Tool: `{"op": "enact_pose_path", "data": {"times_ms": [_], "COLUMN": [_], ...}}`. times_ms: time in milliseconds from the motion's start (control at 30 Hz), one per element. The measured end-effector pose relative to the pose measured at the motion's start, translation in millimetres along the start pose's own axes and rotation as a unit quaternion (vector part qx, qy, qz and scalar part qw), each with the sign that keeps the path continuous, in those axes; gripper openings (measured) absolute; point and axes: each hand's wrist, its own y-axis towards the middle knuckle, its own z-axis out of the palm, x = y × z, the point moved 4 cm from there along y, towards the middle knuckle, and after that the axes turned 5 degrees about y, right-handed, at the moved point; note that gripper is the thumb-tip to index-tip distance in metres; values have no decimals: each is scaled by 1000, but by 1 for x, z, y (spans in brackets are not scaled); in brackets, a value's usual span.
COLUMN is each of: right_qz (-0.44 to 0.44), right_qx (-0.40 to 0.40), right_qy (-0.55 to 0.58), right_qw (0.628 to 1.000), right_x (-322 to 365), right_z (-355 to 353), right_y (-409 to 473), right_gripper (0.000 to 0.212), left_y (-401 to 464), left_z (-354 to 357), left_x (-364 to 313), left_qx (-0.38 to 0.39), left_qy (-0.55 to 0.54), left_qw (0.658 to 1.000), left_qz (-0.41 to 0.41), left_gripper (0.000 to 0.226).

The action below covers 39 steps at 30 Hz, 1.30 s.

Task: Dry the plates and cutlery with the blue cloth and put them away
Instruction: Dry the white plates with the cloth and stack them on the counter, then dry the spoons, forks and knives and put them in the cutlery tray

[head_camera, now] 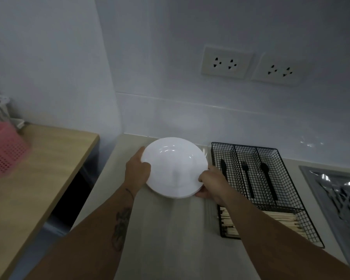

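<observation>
A white plate (175, 167) is held low over the beige counter (170, 229), near the back wall. My left hand (136, 168) grips its left rim, thumb on top. My right hand (209, 185) grips its lower right rim. I cannot tell whether the plate touches the counter. To the right stands a black wire cutlery organiser (271, 190) with a black knife, fork and spoon (266, 174) in its three slots and wooden chopsticks (281, 221) in the front section. The blue cloth is not in view.
A wooden table (38, 178) sits to the left, lower than the counter, with a pink perforated basket (4, 150) on it. A steel tray with metal cutlery (339, 195) lies at the far right. Two wall sockets (251, 65) are above the counter.
</observation>
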Motion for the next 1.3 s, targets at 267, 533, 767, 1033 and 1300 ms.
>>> {"op": "enact_pose_path", "data": {"times_ms": [267, 533, 767, 1033, 1300], "right_qz": [-24, -27, -52, -95, -100], "right_qx": [-23, -7, 1, -3, -47], "right_qy": [-27, -45, -156, -218, -212], "right_qw": [999, 999, 986, 971, 971], "right_x": [14, 23, 30, 45, 35], "right_z": [9, 9, 3, -27, -110], "right_y": [19, 24, 15, -23, -67], "right_gripper": [46, 42, 49, 40, 69], "left_y": [26, 45, 31, -7, -69], "left_z": [4, 5, -1, -1, 41], "left_x": [5, 1, -11, -48, -85], "left_qx": [3, 26, 3, -22, -3], "left_qy": [15, 30, 31, 41, 10], "left_qw": [1000, 999, 999, 998, 997], "left_qz": [0, -2, -16, 46, 81], "left_gripper": [65, 61, 62, 63, 54]}}
